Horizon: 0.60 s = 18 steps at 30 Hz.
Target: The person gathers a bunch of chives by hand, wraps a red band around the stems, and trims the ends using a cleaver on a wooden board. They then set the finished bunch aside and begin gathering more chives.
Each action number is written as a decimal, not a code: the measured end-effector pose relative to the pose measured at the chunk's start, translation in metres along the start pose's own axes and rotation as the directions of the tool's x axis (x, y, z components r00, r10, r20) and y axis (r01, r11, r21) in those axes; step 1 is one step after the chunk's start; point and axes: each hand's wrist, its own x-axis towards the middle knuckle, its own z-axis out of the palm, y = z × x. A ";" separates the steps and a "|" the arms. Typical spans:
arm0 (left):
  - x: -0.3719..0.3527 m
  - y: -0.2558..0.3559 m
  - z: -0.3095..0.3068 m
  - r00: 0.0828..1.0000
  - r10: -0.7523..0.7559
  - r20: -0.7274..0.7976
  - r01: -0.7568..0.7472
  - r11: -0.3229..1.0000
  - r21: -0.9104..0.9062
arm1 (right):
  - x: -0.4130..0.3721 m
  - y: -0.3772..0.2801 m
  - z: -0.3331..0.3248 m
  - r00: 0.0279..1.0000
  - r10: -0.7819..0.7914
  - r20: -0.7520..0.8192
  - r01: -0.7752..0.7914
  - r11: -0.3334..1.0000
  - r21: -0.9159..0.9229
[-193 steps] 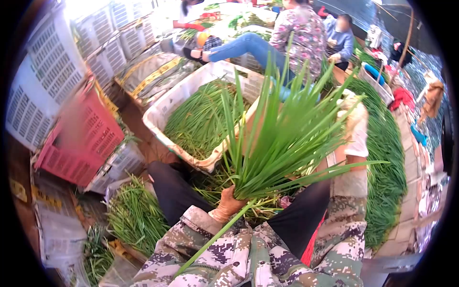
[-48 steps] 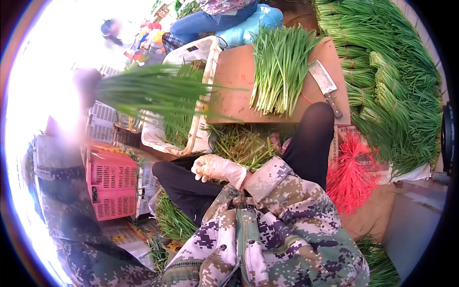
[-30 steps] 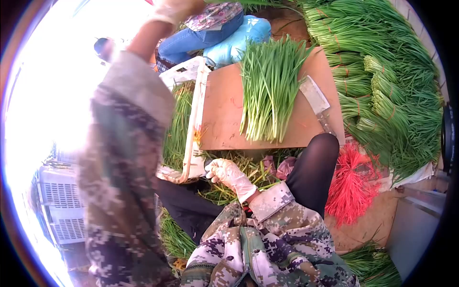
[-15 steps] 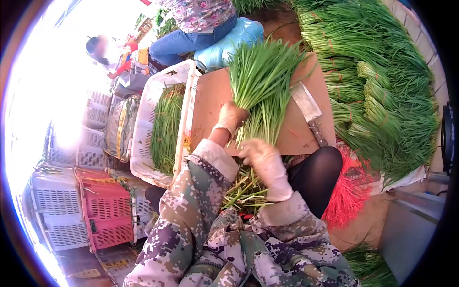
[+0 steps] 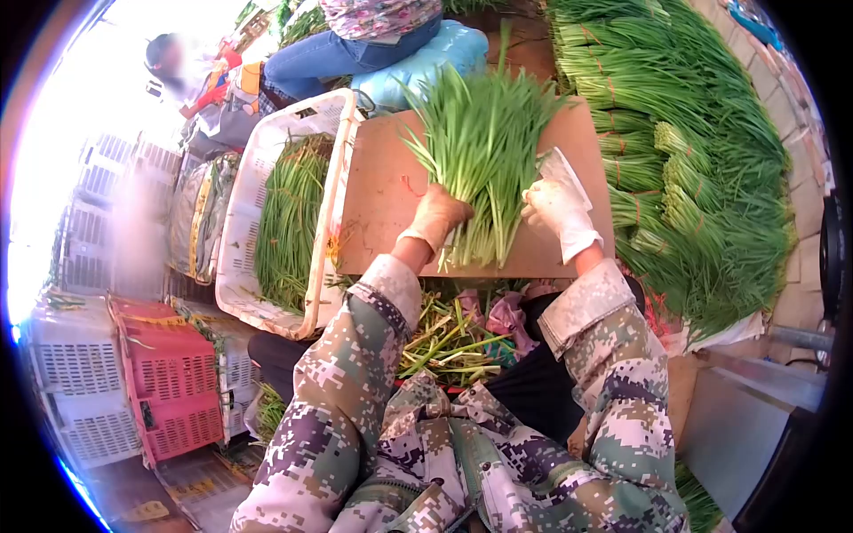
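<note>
A loose bunch of garlic chives (image 5: 484, 142) lies on the brown board (image 5: 382, 169), leaves pointing away from me and pale stem ends toward me. My left hand (image 5: 437, 219), in a thin glove, is closed around the bunch's left side near the stems. At the right edge of the bunch is my gloved right hand (image 5: 560, 211), fingers curled together. Whether chive stalks are between those fingers is hidden. A cleaver (image 5: 567, 169) lies on the board beneath and beyond the right hand; only part of its blade shows, and its handle is covered.
Left of the board stands a white crate (image 5: 238, 240) holding chives. Tied chive bundles (image 5: 684, 169) cover the floor at right. Cut scraps (image 5: 453, 342) lie between my knees. A pink crate (image 5: 178, 391) is at lower left. Another person (image 5: 378, 40) sits ahead by a blue sack (image 5: 431, 67).
My right hand has moved up and right from below the stems to the bunch's right edge, over the cleaver. My left hand keeps hold of the chives. The view has shifted slightly.
</note>
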 end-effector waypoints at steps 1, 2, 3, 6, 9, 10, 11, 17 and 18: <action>-0.003 0.002 0.000 0.999 0.029 -0.013 -0.028 0.999 0.034 | 0.001 -0.002 0.003 0.999 0.032 -0.013 -0.031 0.995 0.099; -0.004 0.004 0.000 0.999 0.029 -0.032 -0.027 0.998 0.062 | 0.004 -0.004 0.008 1.000 0.029 -0.010 -0.029 0.999 0.023; -0.013 0.013 -0.003 0.998 0.028 -0.049 -0.023 0.996 0.091 | 0.006 -0.010 0.012 1.000 0.023 0.005 -0.023 1.000 0.015; -0.006 0.010 -0.014 0.997 0.059 0.043 -0.058 0.998 -0.026 | -0.002 -0.023 0.019 0.991 -0.112 0.075 0.126 0.968 -0.217; 0.007 0.008 -0.015 0.979 -0.021 0.204 0.103 0.910 -0.402 | -0.008 -0.028 0.025 0.975 -0.201 0.092 0.215 0.958 -0.188; 0.004 0.007 -0.018 0.964 -0.029 0.264 0.162 0.852 -0.498 | -0.015 -0.031 0.028 0.983 -0.180 0.041 0.183 0.979 -0.085; -0.010 0.020 -0.030 0.947 -0.027 0.321 0.221 0.780 -0.585 | -0.018 -0.028 0.031 0.984 -0.170 0.057 0.175 0.981 -0.085; -0.016 0.025 -0.049 0.941 -0.015 0.339 0.223 0.780 -0.585 | -0.054 -0.046 0.043 0.946 -0.042 0.321 -0.046 0.963 0.265; -0.014 0.024 -0.049 0.925 -0.015 0.378 0.247 0.782 -0.572 | -0.055 -0.052 0.054 0.898 0.017 0.440 -0.099 0.981 0.165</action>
